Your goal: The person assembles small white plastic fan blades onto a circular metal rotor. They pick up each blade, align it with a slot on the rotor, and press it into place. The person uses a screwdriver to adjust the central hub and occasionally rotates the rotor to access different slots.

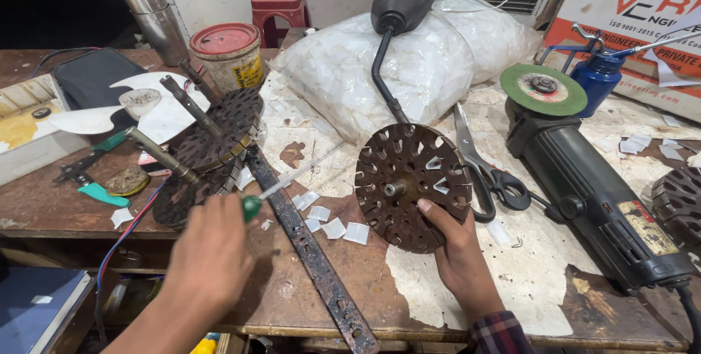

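My right hand (456,248) grips the lower edge of a round, rusty brown slotted metal disc (410,182) and holds it upright on the workbench. Some of its slots carry small white paper pieces. My left hand (208,259) is closed on a screwdriver with a green handle (252,208). Its thin shaft (299,174) points up and right toward the disc, its tip a little short of the disc's left edge. Loose white paper slips (332,226) lie on the bench between my hands.
Two similar discs on shafts (215,135) lie at left beside a rusty flat bar (314,259). An angle grinder (584,171) with a green wheel lies at right, scissors (482,168) next to the disc. Behind sit white plastic bags (409,62), a red-lidded tin (228,51) and a blue oil can (599,77).
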Demonstrator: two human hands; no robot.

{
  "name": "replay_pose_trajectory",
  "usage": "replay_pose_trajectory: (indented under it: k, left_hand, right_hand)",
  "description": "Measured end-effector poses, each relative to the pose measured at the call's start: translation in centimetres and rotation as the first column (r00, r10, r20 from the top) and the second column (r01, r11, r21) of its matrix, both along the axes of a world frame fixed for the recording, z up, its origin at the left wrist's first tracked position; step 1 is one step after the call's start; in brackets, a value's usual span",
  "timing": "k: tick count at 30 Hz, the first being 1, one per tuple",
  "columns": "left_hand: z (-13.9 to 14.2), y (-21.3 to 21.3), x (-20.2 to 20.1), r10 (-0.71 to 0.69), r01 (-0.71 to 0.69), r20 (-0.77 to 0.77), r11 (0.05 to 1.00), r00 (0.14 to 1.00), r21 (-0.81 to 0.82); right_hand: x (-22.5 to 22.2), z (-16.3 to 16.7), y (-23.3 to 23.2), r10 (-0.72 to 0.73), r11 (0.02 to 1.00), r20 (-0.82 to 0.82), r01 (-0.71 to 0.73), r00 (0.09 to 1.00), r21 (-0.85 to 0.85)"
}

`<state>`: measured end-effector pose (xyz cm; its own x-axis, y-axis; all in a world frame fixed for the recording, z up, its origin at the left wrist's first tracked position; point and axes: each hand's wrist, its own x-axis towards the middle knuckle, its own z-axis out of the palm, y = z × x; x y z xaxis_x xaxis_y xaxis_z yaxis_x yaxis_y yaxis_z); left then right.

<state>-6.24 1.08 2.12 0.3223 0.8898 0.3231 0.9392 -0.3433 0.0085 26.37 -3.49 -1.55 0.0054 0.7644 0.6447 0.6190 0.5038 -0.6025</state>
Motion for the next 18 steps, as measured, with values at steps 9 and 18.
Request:
replay_pose_trajectory:
  k: [9, 18]
  left_hand:
    - [6.9, -3.8, 2.7, -0.284, 0.288, -0.055, 0.919, 0.957, 0.269]
    - [8.5, -3.9, 3.2, -0.327, 0.336, -0.078, 0.905, 0.942, 0.261]
  right_hand:
    - [0.3, -0.6, 2.3, -0.072, 0.878, -0.947, -0.431, 0.312, -0.209]
    - [0.4, -1.1, 2.6, -0.071, 0.862, -0.963, -0.47, 0.262, -0.191]
